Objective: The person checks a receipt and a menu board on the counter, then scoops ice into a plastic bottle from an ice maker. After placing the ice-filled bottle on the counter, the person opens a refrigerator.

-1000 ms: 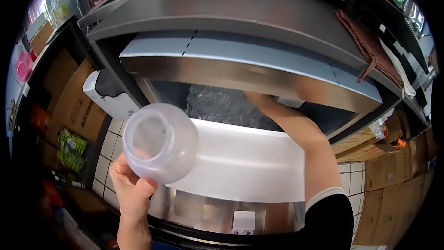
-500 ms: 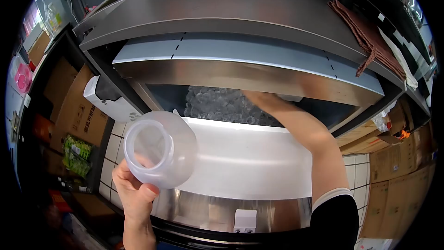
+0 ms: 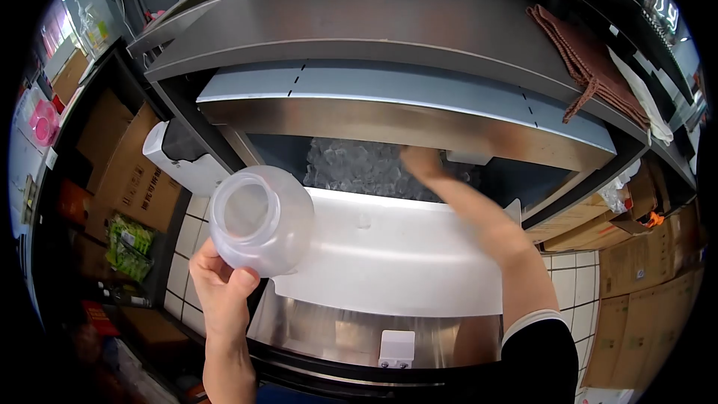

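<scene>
My left hand (image 3: pixel 223 288) is wrapped around the neck of a translucent plastic jar (image 3: pixel 288 217), thumb on its side. The jar is tilted, with its wide round mouth facing me, over the left side of a white open lid (image 3: pixel 404 254). My right hand (image 3: pixel 423 161) reaches through the opening of a steel ice machine into heaped ice cubes (image 3: pixel 355 170). Its fingers are hidden by the opening's upper edge and the ice, so what they hold does not show. A small clear piece, apparently ice, lies on the lid.
A steel counter (image 3: pixel 359 11) overhangs the ice bin. Brown cloth (image 3: pixel 591 67) hangs at its right corner. On the left stand a white bin (image 3: pixel 183 157) and shelves with a cardboard box (image 3: pixel 142 187). Stacked cartons (image 3: pixel 643 314) fill the right side.
The jar has turned slightly and stays in my left hand. My right hand has shifted slightly right within the ice opening. A small clear piece now shows on the lid. The view has shifted a little.
</scene>
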The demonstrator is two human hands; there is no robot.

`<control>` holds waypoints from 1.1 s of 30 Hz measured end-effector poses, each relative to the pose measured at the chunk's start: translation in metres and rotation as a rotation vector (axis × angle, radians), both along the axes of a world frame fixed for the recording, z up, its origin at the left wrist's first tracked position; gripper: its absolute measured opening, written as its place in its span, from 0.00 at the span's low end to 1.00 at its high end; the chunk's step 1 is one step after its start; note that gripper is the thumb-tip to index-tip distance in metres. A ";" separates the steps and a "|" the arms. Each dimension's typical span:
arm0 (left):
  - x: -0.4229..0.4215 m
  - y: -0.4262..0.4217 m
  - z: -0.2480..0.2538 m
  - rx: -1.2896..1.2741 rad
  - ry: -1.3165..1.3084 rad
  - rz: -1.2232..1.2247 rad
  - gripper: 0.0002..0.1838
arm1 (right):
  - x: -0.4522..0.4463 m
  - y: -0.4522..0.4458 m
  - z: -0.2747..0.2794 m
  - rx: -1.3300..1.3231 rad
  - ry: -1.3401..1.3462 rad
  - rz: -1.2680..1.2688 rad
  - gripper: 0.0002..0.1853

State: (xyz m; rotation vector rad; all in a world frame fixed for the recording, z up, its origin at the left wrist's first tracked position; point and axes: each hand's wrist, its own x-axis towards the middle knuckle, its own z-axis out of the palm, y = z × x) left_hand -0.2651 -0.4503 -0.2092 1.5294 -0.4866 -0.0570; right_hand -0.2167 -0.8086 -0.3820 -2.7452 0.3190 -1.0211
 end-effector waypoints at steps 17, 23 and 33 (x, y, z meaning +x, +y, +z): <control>0.012 -0.004 -0.003 0.014 0.030 -0.002 0.23 | -0.088 -0.006 0.101 1.076 0.896 0.254 0.15; 0.008 -0.007 -0.002 0.034 -0.001 -0.017 0.22 | -0.123 0.003 0.082 1.069 1.046 0.294 0.18; 0.009 -0.004 0.001 0.098 0.007 -0.094 0.20 | -0.146 -0.025 0.102 -0.690 0.798 -0.271 0.12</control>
